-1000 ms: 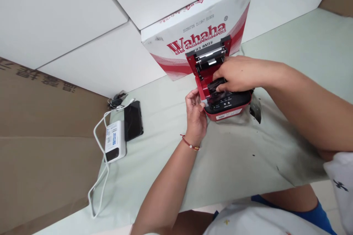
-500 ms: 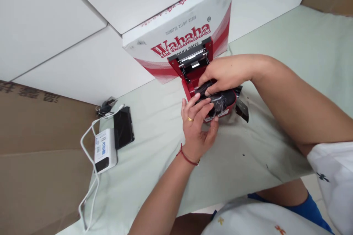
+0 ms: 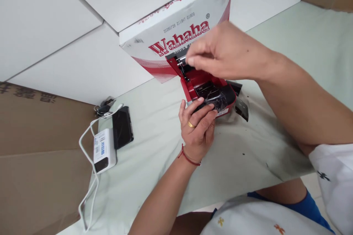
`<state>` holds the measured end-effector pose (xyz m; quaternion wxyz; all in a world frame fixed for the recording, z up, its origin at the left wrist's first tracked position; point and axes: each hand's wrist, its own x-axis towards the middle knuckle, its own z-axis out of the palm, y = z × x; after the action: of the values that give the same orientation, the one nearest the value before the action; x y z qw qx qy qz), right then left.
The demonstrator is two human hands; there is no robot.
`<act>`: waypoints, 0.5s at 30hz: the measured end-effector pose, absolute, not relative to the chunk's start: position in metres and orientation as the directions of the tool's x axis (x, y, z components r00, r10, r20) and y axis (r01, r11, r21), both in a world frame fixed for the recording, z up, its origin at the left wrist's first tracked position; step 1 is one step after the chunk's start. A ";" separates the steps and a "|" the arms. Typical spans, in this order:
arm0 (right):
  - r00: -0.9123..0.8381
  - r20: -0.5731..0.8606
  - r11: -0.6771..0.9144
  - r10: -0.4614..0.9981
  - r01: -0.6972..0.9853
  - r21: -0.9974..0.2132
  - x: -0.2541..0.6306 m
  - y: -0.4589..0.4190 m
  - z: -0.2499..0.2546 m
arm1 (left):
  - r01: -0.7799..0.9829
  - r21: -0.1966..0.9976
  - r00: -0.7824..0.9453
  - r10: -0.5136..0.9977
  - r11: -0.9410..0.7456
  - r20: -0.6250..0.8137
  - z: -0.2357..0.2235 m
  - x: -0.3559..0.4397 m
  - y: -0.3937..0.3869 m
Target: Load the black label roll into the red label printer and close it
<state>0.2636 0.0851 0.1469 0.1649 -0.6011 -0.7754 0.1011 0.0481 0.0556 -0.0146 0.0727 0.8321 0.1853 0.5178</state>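
Machine (image 3: 189,91), red, lid (image 3: 172,65) raised at its back, stands on the cloth (image 3: 154,117), its long side running roughly left to right. Glossy black film (image 3: 219,100) covers part of its top. Your left hand (image 3: 196,128), nearer the film, lays spread fingers on it at the machine's front left. Your right hand (image 3: 220,53) hangs over the machine's lid, film below it, fingers curled toward the thumb; whether they pinch anything cannot be told. Behind the machine stands a box (image 3: 179,25); left lies a phone (image 3: 122,127).
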 end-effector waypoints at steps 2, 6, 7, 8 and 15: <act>-0.147 0.281 0.242 0.948 0.908 -0.341 0.263 0.084 0.148 | 0.233 0.301 0.387 0.372 -0.925 0.844 -0.014 0.048 0.053; -0.168 0.251 0.234 0.953 0.936 -0.262 0.265 0.091 0.135 | 0.244 0.265 0.396 0.346 -0.933 0.851 -0.013 0.049 0.048; -0.178 0.202 0.226 0.963 0.941 -0.250 0.266 0.092 0.133 | 0.241 0.267 0.400 0.347 -0.933 0.848 -0.012 0.049 0.047; -0.182 0.159 0.217 0.970 0.945 -0.245 0.266 0.091 0.132 | 0.235 0.274 0.402 0.350 -0.933 0.846 -0.012 0.049 0.046; -0.186 -0.122 0.187 0.975 0.982 -0.006 0.251 0.061 0.162 | 0.250 0.246 0.393 0.330 -0.936 0.858 -0.013 0.047 0.042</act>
<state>0.2508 0.0612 0.1621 -0.0453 -0.6362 -0.7691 0.0413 0.0473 0.0423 -0.0132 0.0383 0.8337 0.1742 0.5226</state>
